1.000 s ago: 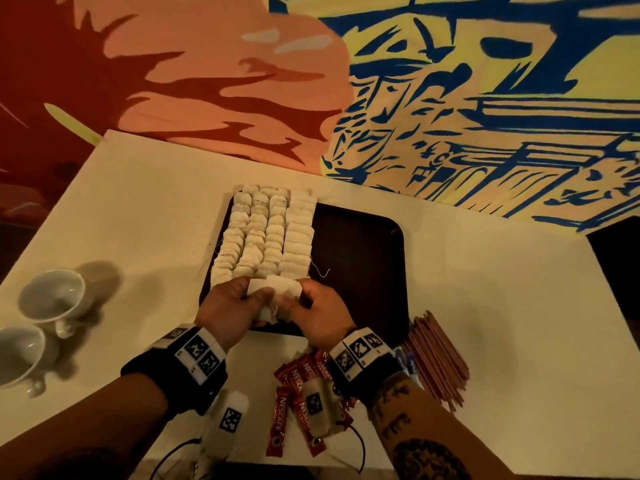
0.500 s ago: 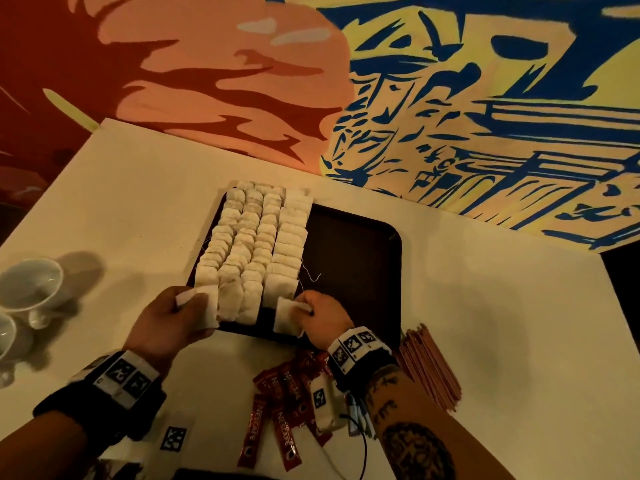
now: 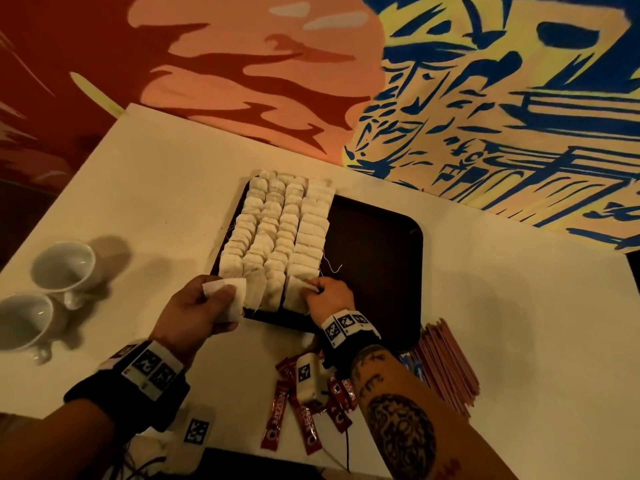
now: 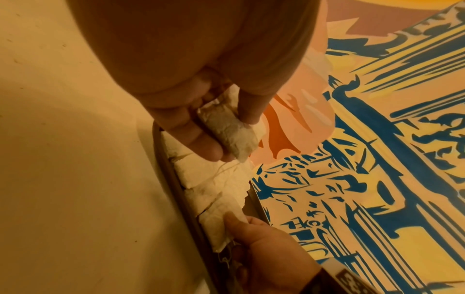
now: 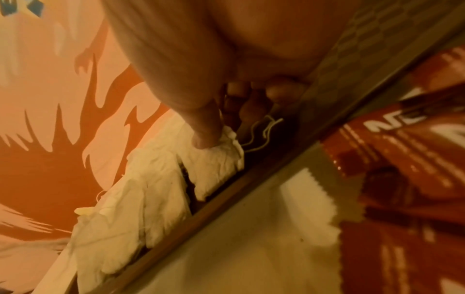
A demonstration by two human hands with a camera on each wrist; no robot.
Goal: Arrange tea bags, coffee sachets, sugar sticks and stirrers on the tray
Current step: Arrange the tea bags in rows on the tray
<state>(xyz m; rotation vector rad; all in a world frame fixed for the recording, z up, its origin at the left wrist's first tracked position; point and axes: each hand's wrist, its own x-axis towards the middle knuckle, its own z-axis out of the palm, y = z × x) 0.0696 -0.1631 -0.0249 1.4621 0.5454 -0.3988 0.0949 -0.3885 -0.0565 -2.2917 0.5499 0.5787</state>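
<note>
**White tea bags laid in rows on a dark tray**

White paper tea bags are seen packed in four rows over the left half of a dark brown tray, which rests on a pale table. One loose tea bag is pinched between thumb and fingers of the left hand at the near left corner of the tray, just off its rim. The nearest bag of the right-hand row is pressed and pinched at its edge by the fingertips of the right hand; a thin string trails onto the bare tray beside it. Red coffee sachets are scattered on the table near the tray's front edge, partly hidden by the right forearm and its wrist camera. A bundle of reddish stirrers lies to the right of them, off the tray. Two white cups are tipped on their sides at the left edge of the table. A painted wall in orange, yellow and blue stands behind the table.
</note>
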